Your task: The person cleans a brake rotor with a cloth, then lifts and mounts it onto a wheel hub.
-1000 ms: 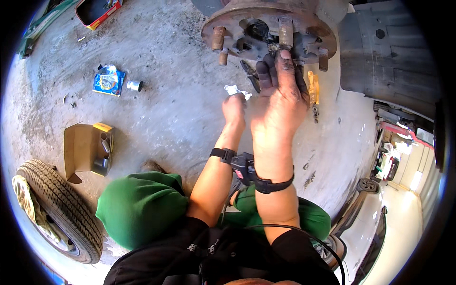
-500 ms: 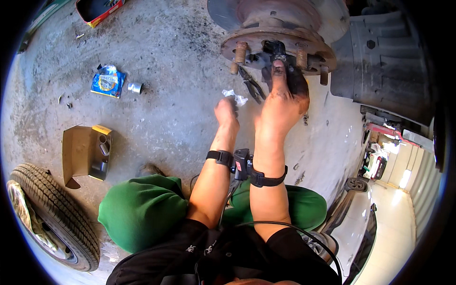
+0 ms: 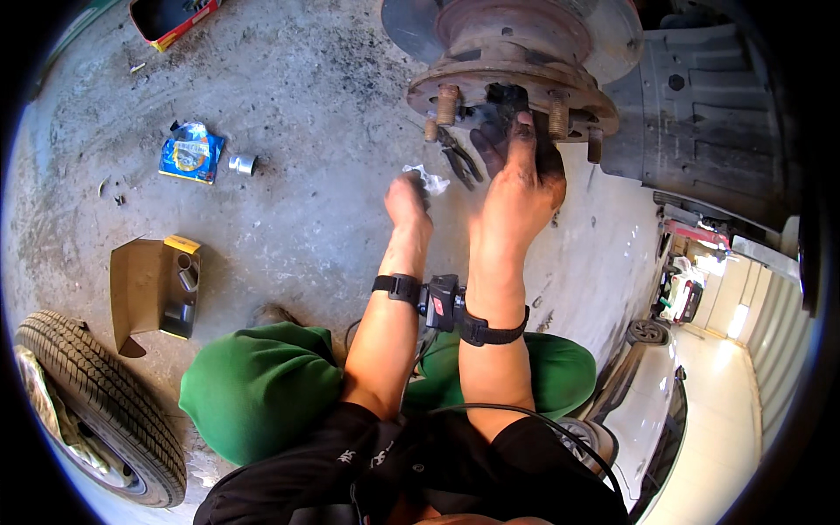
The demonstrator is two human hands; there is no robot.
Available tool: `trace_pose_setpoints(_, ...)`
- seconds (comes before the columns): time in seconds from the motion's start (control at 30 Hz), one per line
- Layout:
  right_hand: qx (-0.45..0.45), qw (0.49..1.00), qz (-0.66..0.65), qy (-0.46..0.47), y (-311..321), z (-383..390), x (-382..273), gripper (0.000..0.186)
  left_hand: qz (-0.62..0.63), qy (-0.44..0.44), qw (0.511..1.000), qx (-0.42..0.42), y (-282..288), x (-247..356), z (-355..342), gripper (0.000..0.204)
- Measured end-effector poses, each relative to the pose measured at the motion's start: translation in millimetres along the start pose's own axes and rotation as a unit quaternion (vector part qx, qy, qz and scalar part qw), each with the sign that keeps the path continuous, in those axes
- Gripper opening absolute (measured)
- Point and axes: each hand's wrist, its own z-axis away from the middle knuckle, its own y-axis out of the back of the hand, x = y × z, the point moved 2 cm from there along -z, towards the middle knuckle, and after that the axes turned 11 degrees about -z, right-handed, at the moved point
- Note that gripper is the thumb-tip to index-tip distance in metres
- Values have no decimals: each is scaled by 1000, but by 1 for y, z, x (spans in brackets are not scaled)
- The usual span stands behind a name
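Observation:
My right hand [image 3: 523, 179], blackened with grease, reaches up to the middle of a rusty wheel hub [image 3: 429, 83] with threaded studs. Its thumb and fingers close round a black, greasy part [image 3: 506, 94] at the hub's centre; the part's exact kind is hard to see. My left hand [image 3: 407, 199] is curled, its dark fingers slightly blurred, and what it may hold is hidden. Beside it lies a crumpled white scrap [image 3: 432, 181] on the floor. Pliers with dark handles [image 3: 458, 160] lie below the hub, between my two hands.
A torn blue packet [image 3: 192, 153] and a small silver cup-shaped piece [image 3: 242, 164] lie left on the concrete. Nearer stand an open cardboard box [image 3: 136, 293] with metal cylinders and a tire [image 3: 105, 394]. A red-edged tray [image 3: 179, 33] is far left; a white car [image 3: 646, 420] stands right.
My left hand has shifted a little left and away from me, beside the white scrap. My right hand stays at the hub's centre, with its fingers slightly repositioned and one spread further left.

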Motion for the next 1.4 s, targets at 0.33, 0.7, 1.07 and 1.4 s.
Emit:
trace_pose_setpoints(0.33, -5, 963, 221, 157, 2, -1, -2, 23, 18, -20, 1000, 0, -1, 9, 2, 16)
trace_pose_setpoints(0.7, -25, 923, 289, 253, -1, 5, -8, 37, 64, -24, 998, -5, 0, 26, 2, 19)
trace_pose_setpoints(1.07, -51, 928, 278, 245, -2, 7, -7, 40, 89, -17, 996, -18, -1, 33, 1, 20)
trace_pose_setpoints(1.4, -9, 965, -167, -200, -15, 7, -14, 30, 110, -11, 993, -40, 0, 36, 0, 18)
